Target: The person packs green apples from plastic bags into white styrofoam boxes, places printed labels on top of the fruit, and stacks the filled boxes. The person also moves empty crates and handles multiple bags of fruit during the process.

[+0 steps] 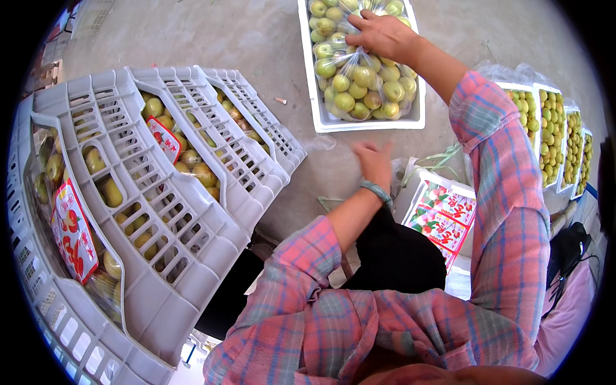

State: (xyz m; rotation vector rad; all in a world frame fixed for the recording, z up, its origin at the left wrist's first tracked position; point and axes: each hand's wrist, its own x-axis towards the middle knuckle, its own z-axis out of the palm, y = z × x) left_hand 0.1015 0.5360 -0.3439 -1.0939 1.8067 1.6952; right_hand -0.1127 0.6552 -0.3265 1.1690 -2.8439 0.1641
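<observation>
A clear plastic bag of green, round fruit (358,89) fills a white foam box (370,126) on the floor in front of me. My right hand (387,37) reaches over the box and touches the gathered film on top of the bag; whether its fingers grip the film is unclear. Nearer to me, my left hand (374,161) hovers in front of the box, blurred by motion. Its fingers look apart, with nothing visible in them. A green bangle (378,191) circles that wrist. Below it, printed red-and-white cards (445,209) lie in another white container (409,204).
Stacked grey plastic crates (192,240) of bagged fruit rise on my left, with printed cards (74,231) inside. On the right, several white boxes of fruit (551,134) stand in a row. A small stub (280,100) and a plastic scrap (321,142) lie on the concrete floor (231,38).
</observation>
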